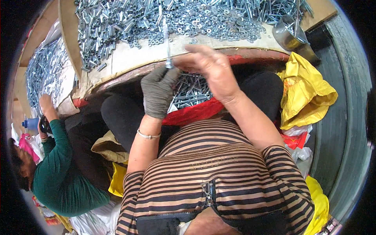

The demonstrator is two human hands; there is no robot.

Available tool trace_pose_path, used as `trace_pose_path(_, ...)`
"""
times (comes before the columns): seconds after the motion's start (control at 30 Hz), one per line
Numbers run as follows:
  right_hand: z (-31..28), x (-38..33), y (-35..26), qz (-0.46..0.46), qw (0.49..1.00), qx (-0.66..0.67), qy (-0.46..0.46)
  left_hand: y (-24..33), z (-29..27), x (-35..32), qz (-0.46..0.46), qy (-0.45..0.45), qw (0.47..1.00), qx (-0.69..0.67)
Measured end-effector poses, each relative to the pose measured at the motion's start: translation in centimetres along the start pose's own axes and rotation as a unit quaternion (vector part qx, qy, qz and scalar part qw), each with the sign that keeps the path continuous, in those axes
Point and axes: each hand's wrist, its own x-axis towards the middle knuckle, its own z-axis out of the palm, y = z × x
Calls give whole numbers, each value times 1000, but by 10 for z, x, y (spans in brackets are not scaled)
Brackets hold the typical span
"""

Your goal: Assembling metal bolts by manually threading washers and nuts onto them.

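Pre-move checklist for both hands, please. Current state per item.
1. Fastener secured: ok, the gloved left hand holds the slim metal fastener upright.
2. Right hand open: ok, fingers extended.
3. Right fingertips off the fastener: cannot tell, blurred.
4. Both hands gloved: not ok, right is bare.
5. Washers in view: ok, spread on the table beyond the hands.
6. Co-worker apart from both hands: ok, off to the left.

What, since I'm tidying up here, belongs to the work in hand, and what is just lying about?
Likely in the work: slim metal rod in the gloved left hand, metal tubes, washers, fasteners at the lap.

Seemingly lying about: yellow bag at right, red plastic, tan sack.
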Motion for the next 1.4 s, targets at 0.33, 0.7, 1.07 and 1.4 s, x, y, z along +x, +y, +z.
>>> trace_pose_path(0.33, -22, 12, -5, -74, 885, -460, -19, -1, 9, -8, 211, -86, 927, 297)
trace_pose_path(0.7, -17, -14, -26, 17, 969, -217, -113, 23, -14, 1, -122, -341, 911, -195)
trace_pose_path(1.07, -87, 49, 16, -190, 800, -553, 133, -48, -138, 75, 80, 139, 800, 578)
trace_pose_path(1.4, -91, 59, 29, -268, 681, -675, 94, -70, -160, 131, 27, 140, 833, 534)
